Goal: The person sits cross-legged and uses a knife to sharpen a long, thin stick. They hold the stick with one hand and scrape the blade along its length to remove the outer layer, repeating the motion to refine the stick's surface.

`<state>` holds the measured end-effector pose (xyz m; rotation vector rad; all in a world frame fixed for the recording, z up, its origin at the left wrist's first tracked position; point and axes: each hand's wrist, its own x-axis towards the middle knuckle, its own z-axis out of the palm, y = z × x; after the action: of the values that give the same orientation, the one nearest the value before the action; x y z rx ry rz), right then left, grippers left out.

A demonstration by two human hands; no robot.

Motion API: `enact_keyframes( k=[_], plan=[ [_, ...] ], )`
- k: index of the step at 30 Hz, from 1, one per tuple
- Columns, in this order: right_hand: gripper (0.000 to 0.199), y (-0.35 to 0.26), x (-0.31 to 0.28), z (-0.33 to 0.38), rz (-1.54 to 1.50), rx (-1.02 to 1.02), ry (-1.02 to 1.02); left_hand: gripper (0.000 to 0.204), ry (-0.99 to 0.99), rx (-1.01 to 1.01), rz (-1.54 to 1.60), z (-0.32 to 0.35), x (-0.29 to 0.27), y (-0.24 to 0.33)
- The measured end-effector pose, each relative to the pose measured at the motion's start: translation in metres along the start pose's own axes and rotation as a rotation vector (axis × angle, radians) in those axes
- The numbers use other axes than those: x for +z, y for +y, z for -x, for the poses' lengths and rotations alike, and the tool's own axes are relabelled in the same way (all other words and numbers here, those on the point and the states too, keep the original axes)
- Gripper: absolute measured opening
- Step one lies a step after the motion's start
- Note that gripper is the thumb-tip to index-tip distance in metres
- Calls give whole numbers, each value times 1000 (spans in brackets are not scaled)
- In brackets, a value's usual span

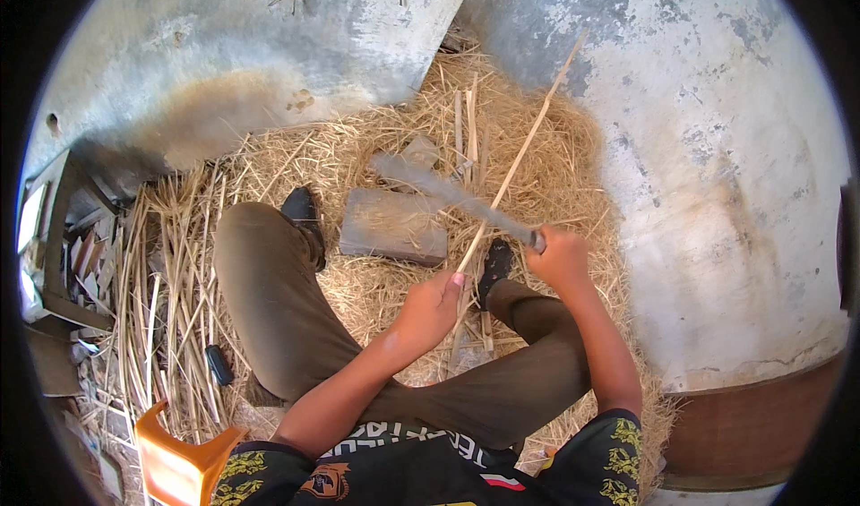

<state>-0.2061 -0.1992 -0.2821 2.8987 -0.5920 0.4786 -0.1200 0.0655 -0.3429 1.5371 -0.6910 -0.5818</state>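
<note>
Head view | I see left hand (432, 311) gripping bamboo strip (518, 161), likely to steady it | right hand (561, 257) clenched round long-bladed knife (466, 201)

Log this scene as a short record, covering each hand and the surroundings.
left hand: closed around a long pale strip
right hand: gripping a long grey tool, motion-blurred
crossing: tool and strip overlap in view; contact unclear
floor: grey block amid straw-like shavings
left side: loose sticks, orange stool
right side: mottled wall
</note>
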Motion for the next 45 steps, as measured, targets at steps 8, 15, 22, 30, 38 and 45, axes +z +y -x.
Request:
enact_keyframes(
  k=[8,15,22,30,38,45],
  plan=[
    [25,42,-1,-44,-16,432,2,36,-82,-21,-116,9,9,8],
    [21,8,-6,-22,22,216,-33,38,-64,-74,53,1,11,-10],
    [21,30,6,-18,-99,-62,89,39,63,39,-68,-1,6,3],
    [25,28,6,-36,73,159,45,41,-13,-91,-49,0,-5,4],
    [31,99,-1,-34,-158,614,189,39,-39,35,-9,12,0,25],
    [25,2,-11,-9,-99,-29,128,32,87,87,-142,3,-19,20]
  ],
)
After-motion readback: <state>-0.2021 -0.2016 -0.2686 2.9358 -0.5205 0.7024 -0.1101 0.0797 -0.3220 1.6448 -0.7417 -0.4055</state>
